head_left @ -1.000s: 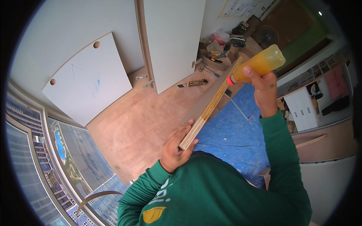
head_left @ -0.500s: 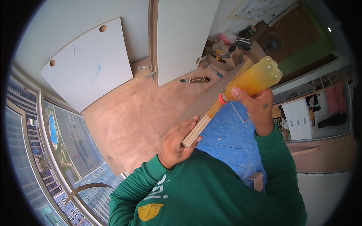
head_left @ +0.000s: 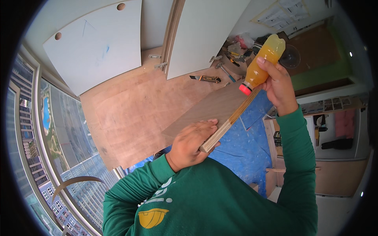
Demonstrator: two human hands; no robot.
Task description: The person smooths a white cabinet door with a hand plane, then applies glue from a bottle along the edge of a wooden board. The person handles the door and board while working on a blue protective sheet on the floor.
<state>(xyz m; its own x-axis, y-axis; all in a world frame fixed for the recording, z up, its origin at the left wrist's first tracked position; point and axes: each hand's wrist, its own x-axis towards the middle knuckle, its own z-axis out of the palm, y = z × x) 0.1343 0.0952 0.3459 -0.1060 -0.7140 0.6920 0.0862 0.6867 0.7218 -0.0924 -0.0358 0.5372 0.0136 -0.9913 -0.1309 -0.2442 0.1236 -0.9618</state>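
Observation:
My right hand (head_left: 277, 82) grips a clear plastic bottle (head_left: 263, 65) of yellow-orange liquid, tipped with its red cap (head_left: 245, 89) downward. The cap sits at the far part of a plywood board's edge; whether it touches cannot be told. My left hand (head_left: 193, 143) wraps round the near end of the plywood board (head_left: 212, 106), fingers on its face and thumb under the edge. Along the layered edge, the far part looks wet and amber-coloured, while the near part by my left hand is pale and dry-looking.
A worktop (head_left: 122, 114) carries a utility knife (head_left: 205, 79) and a hammer (head_left: 225, 72). White panels (head_left: 98, 47) stand behind. Blue sheeting (head_left: 244, 157) lies below on the right. A cluttered heap of tools (head_left: 234, 55) is at the back; a window (head_left: 59, 129) is at left.
My right hand has moved the bottle farther along the board's edge, away from my left hand, and holds it more upright. My left hand keeps its hold on the board. The view has shifted.

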